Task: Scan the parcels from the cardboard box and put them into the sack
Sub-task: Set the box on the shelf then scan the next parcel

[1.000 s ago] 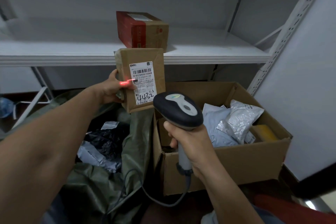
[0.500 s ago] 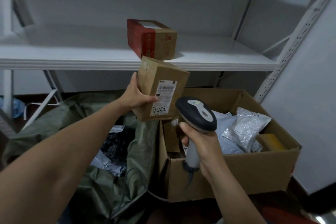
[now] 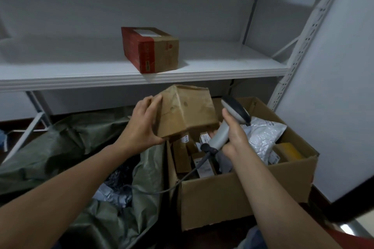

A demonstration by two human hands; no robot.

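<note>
Left hand (image 3: 141, 125) grips a brown parcel (image 3: 186, 111) by its left side, above the sack (image 3: 60, 143) edge. Right hand (image 3: 234, 135), just beside, clasps the scanner (image 3: 232, 119) handle over the cardboard box (image 3: 232, 196).

Of parcel (image 3: 184, 113) in left hand (image 3: 141, 125), I see only plain faces; underside turned away. It blocks far-left corner of cardboard box (image 3: 242, 198). Scanner (image 3: 232, 119) window faces away from me; right hand (image 3: 234, 137) fingertips tucked behind handle. Labels on small boxes (image 3: 183, 155) and silver mailer (image 3: 263, 137) too small to read. Sack (image 3: 60, 147) interior dark, contents blurred together; sack cut off left and bottom. Cable (image 3: 195, 168) vanishes into that dark. Both forearms cut by bottom edge. Dark slab (image 3: 354, 198) at right edge, can't identify.
</note>
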